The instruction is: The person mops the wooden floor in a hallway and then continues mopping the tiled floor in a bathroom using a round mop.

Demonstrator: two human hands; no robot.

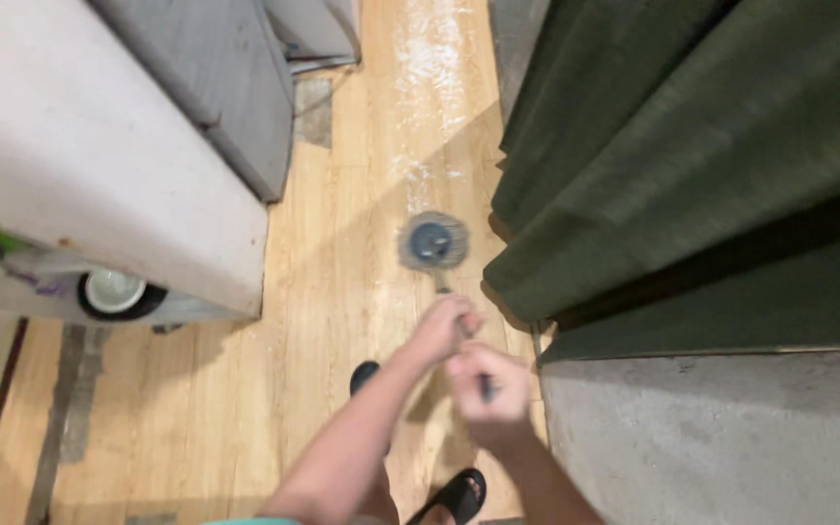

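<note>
In the head view, both hands are closed around the thin handle of a mop. The left hand point(442, 329) grips it lower down, and the right hand point(485, 384) grips it just above, nearer to the body. The round grey mop head point(432, 241) lies flat on the wooden floor point(245, 408), close to the edge of a dark green curtain point(673, 165). A white cabinet point(99, 165) stands at the left. Black sandals point(459, 496) show below the arms.

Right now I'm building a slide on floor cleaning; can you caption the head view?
Both hands, left hand and right hand, grip a mop handle, its round mop head on the wet wooden floor beside a green curtain.
</note>
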